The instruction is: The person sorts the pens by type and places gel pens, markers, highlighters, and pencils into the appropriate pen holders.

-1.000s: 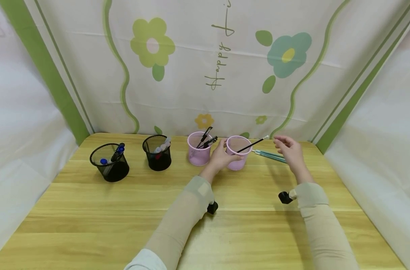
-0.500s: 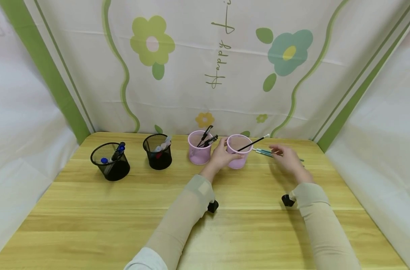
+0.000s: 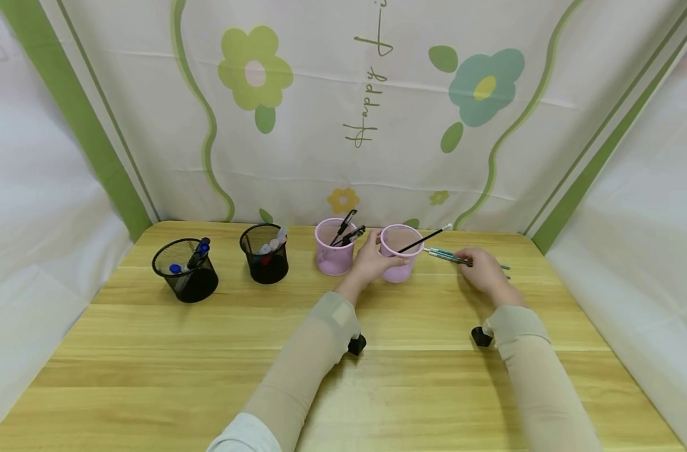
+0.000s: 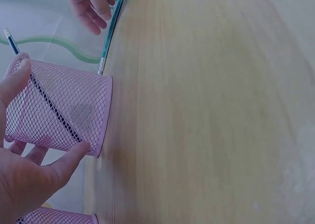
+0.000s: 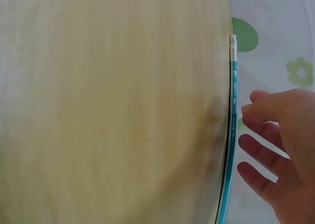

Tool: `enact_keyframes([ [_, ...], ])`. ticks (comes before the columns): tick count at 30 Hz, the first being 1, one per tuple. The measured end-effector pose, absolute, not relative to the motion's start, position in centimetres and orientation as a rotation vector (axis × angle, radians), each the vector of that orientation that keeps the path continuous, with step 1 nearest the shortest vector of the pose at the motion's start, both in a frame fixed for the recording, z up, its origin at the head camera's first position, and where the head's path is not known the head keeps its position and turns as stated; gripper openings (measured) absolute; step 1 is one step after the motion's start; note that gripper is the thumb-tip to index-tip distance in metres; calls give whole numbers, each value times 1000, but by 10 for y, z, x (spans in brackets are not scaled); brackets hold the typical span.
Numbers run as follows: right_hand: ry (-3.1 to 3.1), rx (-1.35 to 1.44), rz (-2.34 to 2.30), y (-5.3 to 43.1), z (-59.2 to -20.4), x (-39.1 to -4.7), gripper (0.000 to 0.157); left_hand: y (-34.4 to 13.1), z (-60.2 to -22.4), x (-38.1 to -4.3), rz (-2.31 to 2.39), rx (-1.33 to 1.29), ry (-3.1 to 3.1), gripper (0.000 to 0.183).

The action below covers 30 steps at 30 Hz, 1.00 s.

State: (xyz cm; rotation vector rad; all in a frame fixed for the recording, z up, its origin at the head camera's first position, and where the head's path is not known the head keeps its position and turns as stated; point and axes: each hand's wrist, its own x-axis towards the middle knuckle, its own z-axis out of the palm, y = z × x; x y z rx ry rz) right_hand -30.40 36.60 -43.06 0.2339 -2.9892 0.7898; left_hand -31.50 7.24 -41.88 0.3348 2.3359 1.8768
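My left hand grips a pink mesh pen cup from its left side, thumb and fingers spread around the wall. One dark pencil with a white end leans inside that cup, poking out over the rim; its shaft shows through the mesh in the left wrist view. To the right of the cup, teal pencils with white ends lie on the table. My right hand is over them, partly covering them in the head view. In the right wrist view its loosely bent fingers hold nothing and hover beside a teal pencil.
Left of the gripped cup stands another pink mesh cup with black pens. Farther left are a black mesh cup with pale-capped pens and a black mesh cup with blue-capped pens. A flowered curtain hangs behind the wooden table.
My right hand has come down from beside the leaning pencil's white end to the teal pencils on the table. The left hand and its cup have stayed in place.
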Motion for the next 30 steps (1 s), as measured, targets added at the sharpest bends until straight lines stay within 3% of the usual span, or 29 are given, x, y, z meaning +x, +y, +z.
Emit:
enact_keyframes([
  [17,-3031,244,707,373,-437,-307,32,73,-419,-315,1865,322,2360,89],
  [30,-3139,317,501,373,-428,-305,45,73,-420,-317,1865,336,2358,92],
])
